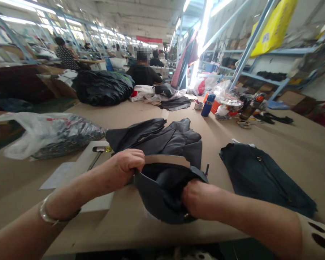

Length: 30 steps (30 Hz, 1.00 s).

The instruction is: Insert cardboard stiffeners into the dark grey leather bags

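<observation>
A dark grey-blue bag [154, 196] is held at the near edge of the table, its mouth spread and facing up. My left hand [130, 162] is closed on the left side of its rim. Inside the opening, at the right, is my right hand [196, 198]; its fingers are hidden by the bag and the angle. A tan strip [165, 159] shows along the bag's far rim. Just beyond lie folded dark fabric pieces [176, 139]. Further right, a flat dark green-blue piece with a zip [260, 177] rests on the table.
Left are a filled plastic bag [62, 133], a white board [97, 202] and a hammer-like tool [101, 148]. A dark stack [103, 86], a blue bottle [208, 104] and a clear bottle [251, 104] stand farther back. A person [142, 70] sits beyond the table.
</observation>
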{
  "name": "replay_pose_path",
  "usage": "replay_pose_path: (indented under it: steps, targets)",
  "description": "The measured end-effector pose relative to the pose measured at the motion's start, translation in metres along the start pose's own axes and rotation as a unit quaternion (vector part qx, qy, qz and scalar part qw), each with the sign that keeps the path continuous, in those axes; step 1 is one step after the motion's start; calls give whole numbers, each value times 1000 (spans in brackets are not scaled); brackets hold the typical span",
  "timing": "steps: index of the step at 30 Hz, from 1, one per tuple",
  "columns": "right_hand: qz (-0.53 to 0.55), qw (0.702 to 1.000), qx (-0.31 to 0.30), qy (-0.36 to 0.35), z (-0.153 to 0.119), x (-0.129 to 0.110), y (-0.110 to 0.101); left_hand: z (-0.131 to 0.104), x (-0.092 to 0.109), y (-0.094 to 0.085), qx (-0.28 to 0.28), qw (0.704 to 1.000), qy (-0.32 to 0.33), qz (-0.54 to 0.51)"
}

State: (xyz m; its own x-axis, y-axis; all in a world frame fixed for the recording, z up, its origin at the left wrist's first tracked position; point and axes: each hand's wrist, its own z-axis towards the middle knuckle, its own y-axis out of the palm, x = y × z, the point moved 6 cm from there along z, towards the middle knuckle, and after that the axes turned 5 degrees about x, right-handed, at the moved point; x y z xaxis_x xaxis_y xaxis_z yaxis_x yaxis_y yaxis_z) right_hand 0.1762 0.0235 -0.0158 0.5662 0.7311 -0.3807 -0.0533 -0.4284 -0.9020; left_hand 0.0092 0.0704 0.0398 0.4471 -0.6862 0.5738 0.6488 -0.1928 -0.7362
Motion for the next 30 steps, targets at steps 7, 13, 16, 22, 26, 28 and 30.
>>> replay_pose_path:
  steps: [7, 13, 16, 22, 26, 28, 30]
  targets:
    - [67, 980, 163, -94, -6, -21, -84, 1, -4, 5, 82, 984, -68, -143]
    - [36, 965, -205, -157, 18, -40, 8, 8, -4, 10, 100, 969, -87, -206]
    - [87, 985, -66, -136, 14, -21, -35, 1, -16, 8, 68, 960, -111, -248]
    - [160, 976, 144, -32, 19, 33, -93, 5, -11, 9, 48, 915, -166, -364]
    - [170, 959, 215, -74, 31, 33, -82, 15, 3, 25, 34, 842, -175, -509]
    - [212, 955, 175, -107, 34, 30, -72, 19, 4, 27, 34, 828, -130, -545]
    - [271, 956, 85, -73, 32, 34, -60, 19, -5, 28, 40, 841, -129, -525]
